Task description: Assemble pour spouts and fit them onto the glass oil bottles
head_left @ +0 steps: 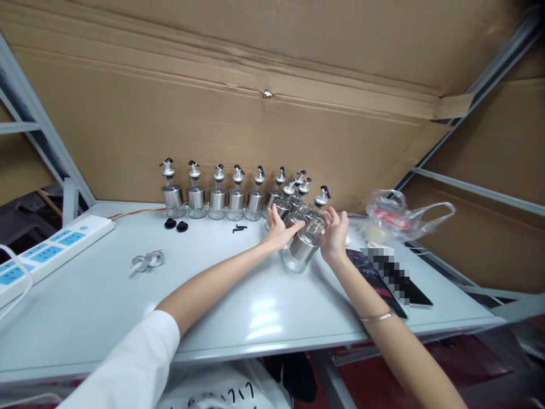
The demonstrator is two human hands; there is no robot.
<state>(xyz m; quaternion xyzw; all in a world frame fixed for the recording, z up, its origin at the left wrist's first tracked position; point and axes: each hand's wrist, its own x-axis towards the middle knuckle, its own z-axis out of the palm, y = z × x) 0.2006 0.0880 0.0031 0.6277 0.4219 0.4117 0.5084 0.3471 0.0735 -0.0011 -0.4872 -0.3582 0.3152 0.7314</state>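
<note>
Right of the table's middle, a glass oil bottle (303, 247) with a metal sleeve leans to the right, its silver and black pourer (322, 196) at the top. My left hand (281, 232) grips it from the left, thumb across the glass. My right hand (335, 234) has its fingers curled against the bottle's upper right side; their exact contact is partly hidden. Just behind the hands, several like bottles (283, 208) stand close together, partly covered. More of these bottles (218, 200) form a row along the cardboard wall, each with a pourer on.
Black round caps (176, 225) and small black pieces (239, 228) lie before the row. A grey looped item (147, 261) is at left, near a white power strip (55, 250). Right of my hands are a dark flat packet (374, 278) and a clear plastic bag (389, 218).
</note>
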